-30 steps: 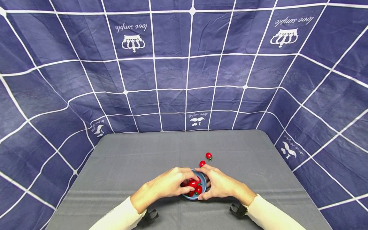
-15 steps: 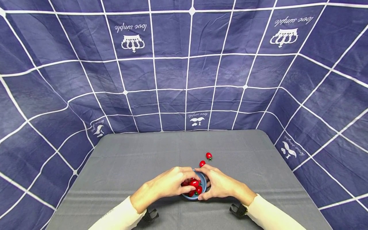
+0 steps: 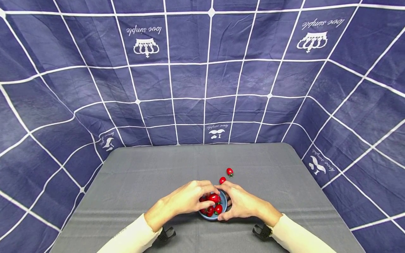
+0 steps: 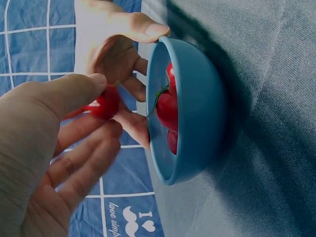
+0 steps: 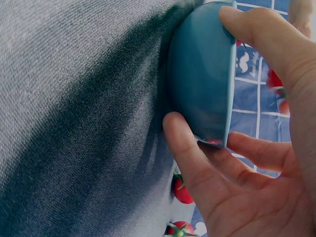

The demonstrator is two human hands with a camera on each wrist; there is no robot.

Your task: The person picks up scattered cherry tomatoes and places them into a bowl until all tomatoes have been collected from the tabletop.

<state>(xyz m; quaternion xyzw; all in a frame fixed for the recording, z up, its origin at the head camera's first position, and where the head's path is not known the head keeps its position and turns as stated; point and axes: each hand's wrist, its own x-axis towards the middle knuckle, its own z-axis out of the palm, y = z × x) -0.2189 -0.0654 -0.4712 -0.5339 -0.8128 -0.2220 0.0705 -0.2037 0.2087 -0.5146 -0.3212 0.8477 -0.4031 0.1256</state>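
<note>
A small blue bowl [image 3: 224, 204] with several red cherry tomatoes [image 4: 168, 111] in it stands on the grey cloth. My right hand [image 3: 242, 202] holds the bowl from the right, thumb on the near rim and fingers spread around the far side. Just above the bowl's opening, my left hand [image 3: 190, 198] pinches one cherry tomato [image 4: 105, 103] between thumb and fingers. In the left wrist view this tomato is clear of the bowl and of those inside. The right wrist view shows the bowl's outer wall [image 5: 200, 74] against my right fingers.
Two loose cherry tomatoes lie beyond my right hand, a nearer one [image 3: 223, 180] and a farther one [image 3: 229, 172]. Grey cloth [image 3: 152, 172] covers the table. Blue curtains [image 3: 190, 80] with white lines enclose its back and sides.
My left hand has lifted slightly, bringing a tomato up from among the others, and more of those in the bowl show. My right hand and the bowl stay where they were.
</note>
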